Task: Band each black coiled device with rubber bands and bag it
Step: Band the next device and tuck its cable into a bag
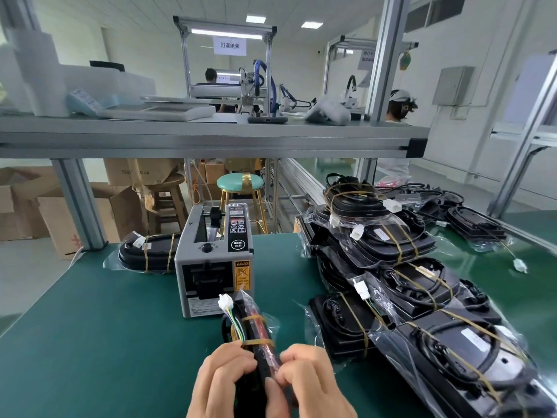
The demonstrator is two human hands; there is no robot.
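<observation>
I hold a black coiled device upright on edge at the bottom centre, partly inside a clear plastic bag. Two tan rubber bands cross it, and a white connector on coloured wires sticks out at its top left. My left hand grips its left side. My right hand pinches the bag and device on the right. The device's lower end is hidden between my hands.
A grey tape dispenser stands just behind the device on the green table. One bagged banded device lies to its left. A pile of several bagged banded devices fills the right side. A metal shelf runs overhead.
</observation>
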